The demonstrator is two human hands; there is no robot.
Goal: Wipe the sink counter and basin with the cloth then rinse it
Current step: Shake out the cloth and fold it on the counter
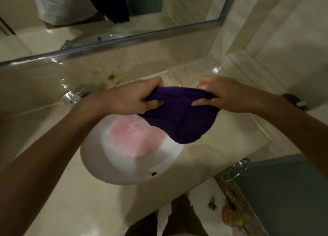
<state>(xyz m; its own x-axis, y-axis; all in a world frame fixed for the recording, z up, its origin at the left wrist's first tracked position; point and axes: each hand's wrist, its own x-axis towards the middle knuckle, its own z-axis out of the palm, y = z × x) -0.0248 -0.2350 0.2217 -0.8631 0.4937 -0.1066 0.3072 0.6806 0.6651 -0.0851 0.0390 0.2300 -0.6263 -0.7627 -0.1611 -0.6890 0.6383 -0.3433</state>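
Observation:
A dark purple cloth (179, 117) hangs stretched between both hands above the far right side of the white round basin (106, 170). My left hand (136, 97) grips its left top edge and my right hand (220, 93) grips its right top edge. Pink foamy water (134, 138) pools in the basin's bottom. The beige stone counter (221, 143) surrounds the basin. A chrome tap (74, 96) stands at the basin's far left, partly behind my left forearm.
A mirror with a metal frame (124, 40) runs along the back wall. Brown stains (111, 77) mark the backsplash. A dark small object (292, 101) sits at the counter's right end. A grey door with a ring handle (236, 168) is at lower right.

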